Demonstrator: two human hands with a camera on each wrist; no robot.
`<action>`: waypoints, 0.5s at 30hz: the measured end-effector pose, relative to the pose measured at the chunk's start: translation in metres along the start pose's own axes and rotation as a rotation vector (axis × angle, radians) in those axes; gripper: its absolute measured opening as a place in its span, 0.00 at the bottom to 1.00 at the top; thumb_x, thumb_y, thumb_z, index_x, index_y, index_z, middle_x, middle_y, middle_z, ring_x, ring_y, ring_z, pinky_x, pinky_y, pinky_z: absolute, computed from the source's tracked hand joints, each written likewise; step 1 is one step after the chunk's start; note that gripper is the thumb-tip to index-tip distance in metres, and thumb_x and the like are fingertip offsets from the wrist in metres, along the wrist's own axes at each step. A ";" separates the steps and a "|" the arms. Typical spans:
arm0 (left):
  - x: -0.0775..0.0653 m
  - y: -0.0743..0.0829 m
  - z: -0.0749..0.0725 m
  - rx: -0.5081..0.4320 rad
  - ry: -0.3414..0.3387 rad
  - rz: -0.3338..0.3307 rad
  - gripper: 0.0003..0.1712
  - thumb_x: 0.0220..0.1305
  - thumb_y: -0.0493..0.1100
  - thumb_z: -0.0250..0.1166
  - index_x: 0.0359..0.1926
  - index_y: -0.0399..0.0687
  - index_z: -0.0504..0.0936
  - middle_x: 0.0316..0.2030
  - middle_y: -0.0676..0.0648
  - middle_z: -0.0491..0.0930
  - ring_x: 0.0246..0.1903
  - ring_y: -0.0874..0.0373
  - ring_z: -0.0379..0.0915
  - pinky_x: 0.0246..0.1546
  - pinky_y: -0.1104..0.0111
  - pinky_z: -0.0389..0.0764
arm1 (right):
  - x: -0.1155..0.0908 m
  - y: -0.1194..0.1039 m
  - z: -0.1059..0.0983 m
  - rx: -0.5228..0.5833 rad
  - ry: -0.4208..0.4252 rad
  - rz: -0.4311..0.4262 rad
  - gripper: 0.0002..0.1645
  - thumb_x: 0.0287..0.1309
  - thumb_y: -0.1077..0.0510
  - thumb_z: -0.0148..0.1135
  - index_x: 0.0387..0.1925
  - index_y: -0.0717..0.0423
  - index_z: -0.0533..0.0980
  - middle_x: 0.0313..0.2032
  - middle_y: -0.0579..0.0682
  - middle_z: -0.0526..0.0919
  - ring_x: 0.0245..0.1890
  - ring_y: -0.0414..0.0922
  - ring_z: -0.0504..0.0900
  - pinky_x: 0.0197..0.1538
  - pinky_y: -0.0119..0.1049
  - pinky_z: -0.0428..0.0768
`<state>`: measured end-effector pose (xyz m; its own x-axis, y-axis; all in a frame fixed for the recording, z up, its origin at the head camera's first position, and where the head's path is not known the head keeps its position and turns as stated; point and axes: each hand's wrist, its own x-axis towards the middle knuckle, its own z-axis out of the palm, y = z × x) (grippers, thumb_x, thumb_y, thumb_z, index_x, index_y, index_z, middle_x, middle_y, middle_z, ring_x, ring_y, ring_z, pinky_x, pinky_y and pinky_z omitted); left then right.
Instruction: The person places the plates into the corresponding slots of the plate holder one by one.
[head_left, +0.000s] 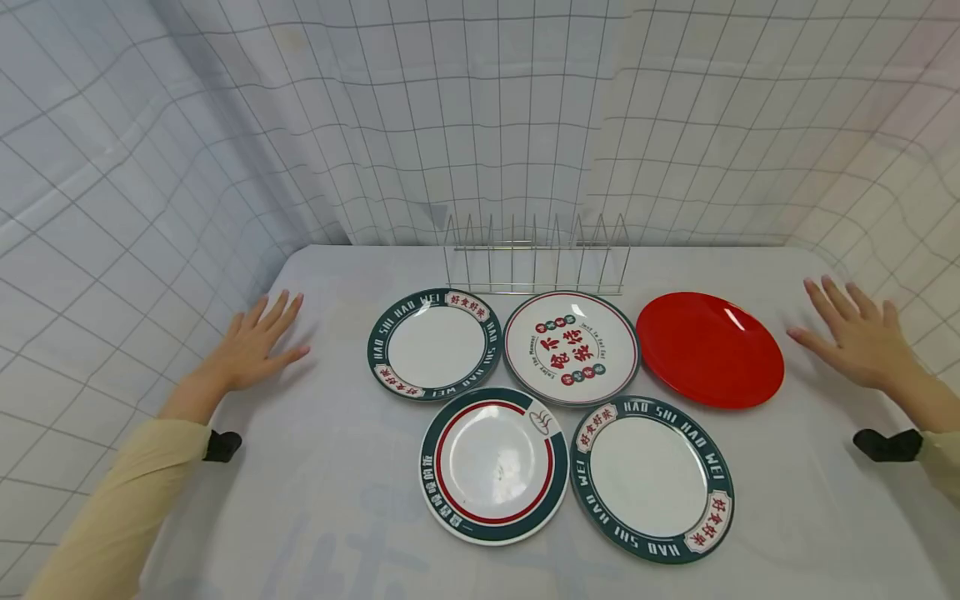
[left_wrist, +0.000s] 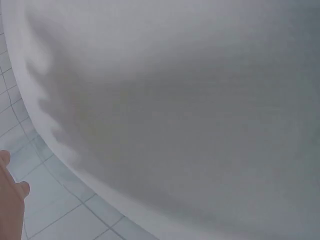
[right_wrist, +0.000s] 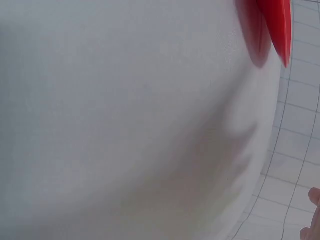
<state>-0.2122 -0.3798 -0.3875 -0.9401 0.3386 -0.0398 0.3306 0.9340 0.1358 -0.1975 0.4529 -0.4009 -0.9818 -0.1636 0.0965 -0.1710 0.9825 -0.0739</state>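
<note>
My left hand hovers with spread fingers at the left of the white table, holding nothing. On the other side my right hand is also spread and bare, just right of a red oval plate. Between the hands lie several more plates: a green-rimmed plate nearest the left hand, a white plate with red lettering in the middle, a plate with a red ring in front, and a second green-rimmed plate beside it. In the right wrist view the red plate's edge shows at the top.
A metal wire rack stands behind the plates at the table's back edge. White curtains with a grid pattern enclose the back and sides. The table surface is white.
</note>
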 end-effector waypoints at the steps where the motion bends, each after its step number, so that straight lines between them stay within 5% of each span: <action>1: 0.001 0.001 0.000 -0.006 0.004 0.001 0.49 0.69 0.63 0.50 0.76 0.58 0.30 0.76 0.39 0.32 0.73 0.32 0.26 0.63 0.28 0.38 | 0.000 -0.002 0.000 0.002 0.009 0.002 0.50 0.67 0.36 0.44 0.75 0.48 0.30 0.73 0.69 0.38 0.71 0.72 0.36 0.65 0.76 0.29; 7: 0.010 0.006 -0.001 -0.038 0.033 -0.006 0.48 0.70 0.62 0.50 0.76 0.58 0.32 0.76 0.39 0.37 0.73 0.32 0.33 0.62 0.27 0.42 | 0.001 -0.017 0.000 0.056 0.077 -0.006 0.49 0.66 0.39 0.49 0.76 0.52 0.39 0.70 0.70 0.53 0.64 0.72 0.56 0.60 0.76 0.54; 15: 0.027 0.019 -0.002 -0.131 0.094 0.023 0.45 0.70 0.58 0.52 0.77 0.55 0.38 0.75 0.38 0.46 0.71 0.34 0.47 0.69 0.39 0.51 | 0.004 -0.027 0.002 0.324 0.023 0.017 0.50 0.64 0.45 0.55 0.76 0.57 0.41 0.64 0.77 0.61 0.56 0.74 0.63 0.47 0.77 0.67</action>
<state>-0.2311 -0.3531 -0.3837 -0.9380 0.3419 0.0570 0.3444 0.9010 0.2636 -0.1965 0.4254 -0.4007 -0.9833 -0.1413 0.1150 -0.1754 0.9050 -0.3876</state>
